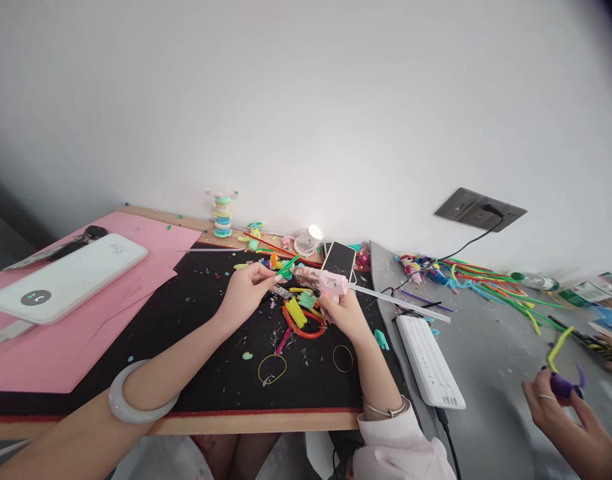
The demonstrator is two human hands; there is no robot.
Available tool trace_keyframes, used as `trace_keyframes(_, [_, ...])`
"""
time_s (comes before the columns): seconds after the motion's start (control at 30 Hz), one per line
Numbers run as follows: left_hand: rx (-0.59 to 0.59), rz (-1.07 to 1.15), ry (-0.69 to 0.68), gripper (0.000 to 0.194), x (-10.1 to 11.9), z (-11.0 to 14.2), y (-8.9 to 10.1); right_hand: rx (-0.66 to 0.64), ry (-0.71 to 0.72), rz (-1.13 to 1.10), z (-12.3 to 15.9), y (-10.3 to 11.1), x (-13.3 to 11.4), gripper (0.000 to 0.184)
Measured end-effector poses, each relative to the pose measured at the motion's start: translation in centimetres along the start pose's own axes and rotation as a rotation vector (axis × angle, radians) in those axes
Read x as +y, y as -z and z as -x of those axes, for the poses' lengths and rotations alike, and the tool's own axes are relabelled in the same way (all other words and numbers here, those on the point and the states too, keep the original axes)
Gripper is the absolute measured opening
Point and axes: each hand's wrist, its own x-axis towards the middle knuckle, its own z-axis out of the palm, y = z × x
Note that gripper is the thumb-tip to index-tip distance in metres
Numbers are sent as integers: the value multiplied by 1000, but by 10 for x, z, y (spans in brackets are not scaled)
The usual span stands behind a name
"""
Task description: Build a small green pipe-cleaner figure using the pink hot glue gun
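My left hand pinches a green pipe cleaner piece above the black mat. A pale bangle sits on that forearm. My right hand grips a pink glue gun, whose nozzle points left at the green piece. A clear glue stick juts out of the gun's back to the right. Below the hands lie an orange pipe cleaner loop and yellow and green bits.
A white power bank rests on pink paper at the left. A phone and a cup stand behind the hands. At right lie a white keyboard and several coloured pipe cleaners. Another person's hands hold a purple piece.
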Motion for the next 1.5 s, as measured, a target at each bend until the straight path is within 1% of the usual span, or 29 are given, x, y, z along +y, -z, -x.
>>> trace_keyframes(0.33, [18, 2, 12, 25, 1, 0, 1, 32, -5, 49, -1, 4, 6, 21])
trace_keyframes(0.53, [20, 11, 10, 23, 2, -1, 0, 74, -12, 86, -2, 6, 9, 21])
trace_keyframes(0.83, [23, 27, 12, 22, 1, 0, 1, 95, 8, 93, -3, 7, 12, 34])
trace_keyframes(0.93, [26, 20, 15, 22, 1, 0, 1, 103, 11, 110, -4, 8, 14, 36])
trace_keyframes(1.1, [32, 22, 9, 22, -1, 0, 1, 117, 15, 131, -4, 10, 15, 33])
trace_keyframes(1.3, [46, 32, -11, 23, -3, -2, 2, 157, 22, 174, -3, 12, 9, 35])
trace_keyframes(1.4, [55, 37, -12, 23, -3, -2, 2, 211, 13, 178, -3, 12, 7, 31])
trace_keyframes(1.5, [57, 29, -7, 23, -1, -1, 1, 197, 28, 166, -1, 9, 5, 22])
